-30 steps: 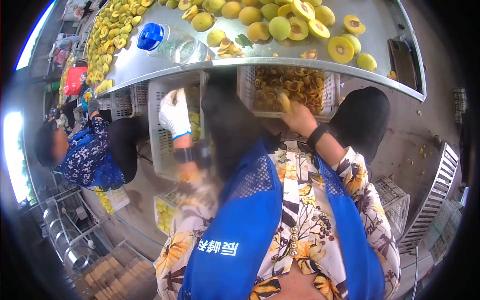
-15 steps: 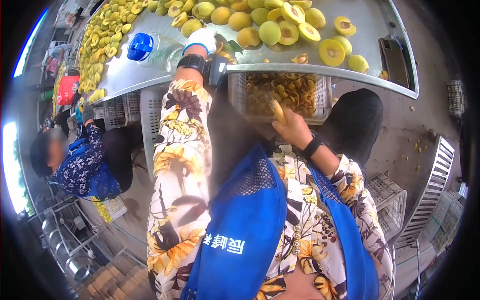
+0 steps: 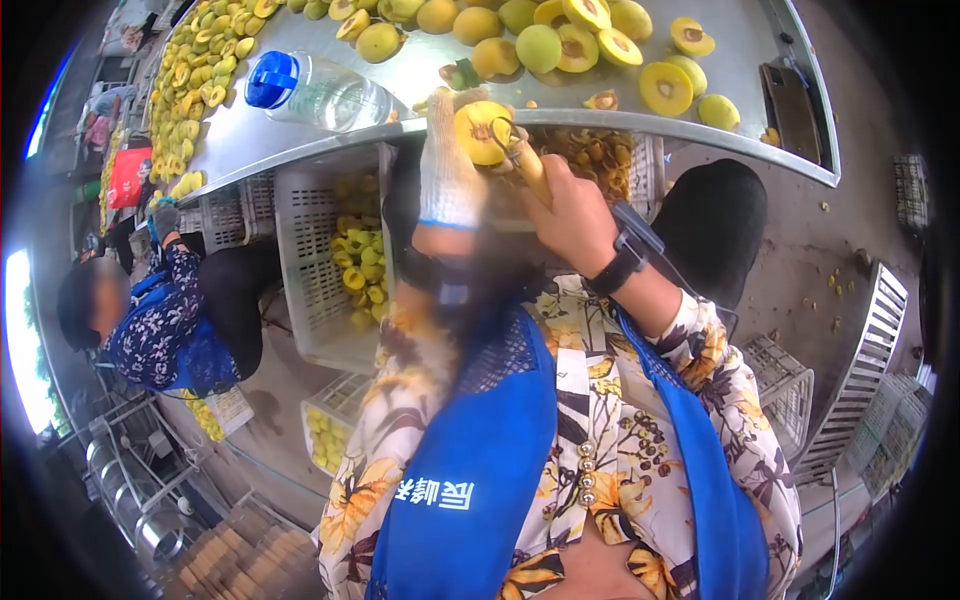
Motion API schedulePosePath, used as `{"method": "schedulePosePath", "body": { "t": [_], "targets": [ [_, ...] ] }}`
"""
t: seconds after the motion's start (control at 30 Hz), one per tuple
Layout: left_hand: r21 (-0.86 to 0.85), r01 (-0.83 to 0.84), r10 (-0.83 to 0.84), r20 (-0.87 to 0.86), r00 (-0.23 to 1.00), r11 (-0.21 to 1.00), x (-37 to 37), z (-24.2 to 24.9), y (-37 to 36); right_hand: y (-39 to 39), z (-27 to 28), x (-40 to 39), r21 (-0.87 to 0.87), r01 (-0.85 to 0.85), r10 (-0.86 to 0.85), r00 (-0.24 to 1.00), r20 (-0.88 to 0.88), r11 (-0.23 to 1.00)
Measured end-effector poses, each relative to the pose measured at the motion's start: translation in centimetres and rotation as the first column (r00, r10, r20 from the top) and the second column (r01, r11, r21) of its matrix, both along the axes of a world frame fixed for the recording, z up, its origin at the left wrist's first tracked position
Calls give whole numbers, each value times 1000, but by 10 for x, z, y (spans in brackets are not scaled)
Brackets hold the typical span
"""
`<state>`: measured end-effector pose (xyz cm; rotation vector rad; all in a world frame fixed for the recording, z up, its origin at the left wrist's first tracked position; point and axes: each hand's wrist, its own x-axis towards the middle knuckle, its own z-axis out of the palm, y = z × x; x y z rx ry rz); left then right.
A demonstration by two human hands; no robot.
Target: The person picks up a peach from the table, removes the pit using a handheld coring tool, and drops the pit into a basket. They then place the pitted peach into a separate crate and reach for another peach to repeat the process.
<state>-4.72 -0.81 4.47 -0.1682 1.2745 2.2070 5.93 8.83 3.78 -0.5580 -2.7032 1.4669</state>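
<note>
A white glove covers my left hand (image 3: pixel 452 170), whose fingers are closed round a halved yellow fruit (image 3: pixel 482 133) at the table's front edge. The cut face of the fruit is turned up toward the camera. My right hand (image 3: pixel 578 215) is bare and grips the wooden handle of a small tool (image 3: pixel 528 168). The tool's curved metal end touches or lies over the fruit's cut face. Below, a crate (image 3: pixel 648 180) holds brown and yellow scraps, partly hidden by my hands.
On the metal table (image 3: pixel 420 125) are many fruits, a bottle with a blue cap (image 3: pixel 325 92) and a dark phone-like object (image 3: pixel 790 112). A white crate (image 3: pixel 335 340) with fruit pieces stands lower left. A co-worker (image 3: pixel 170 320) sits at the left.
My left hand has come back from the table's fruit and now holds a halved fruit. My right hand has moved up with the tool to meet it. The left crate has come into view.
</note>
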Motion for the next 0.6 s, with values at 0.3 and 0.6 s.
{"method": "schedulePosePath", "body": {
  "t": [0.3,0.6],
  "targets": [
    [-536,398,-558,-174,811,745,3,30,1,22,15,5,-43,119,-126,969,-211,992],
    [-114,34,-74,-372,925,993,34,-3,15,13,-6,-12,-570,186,-278,958,-77,800]
  ]
}}
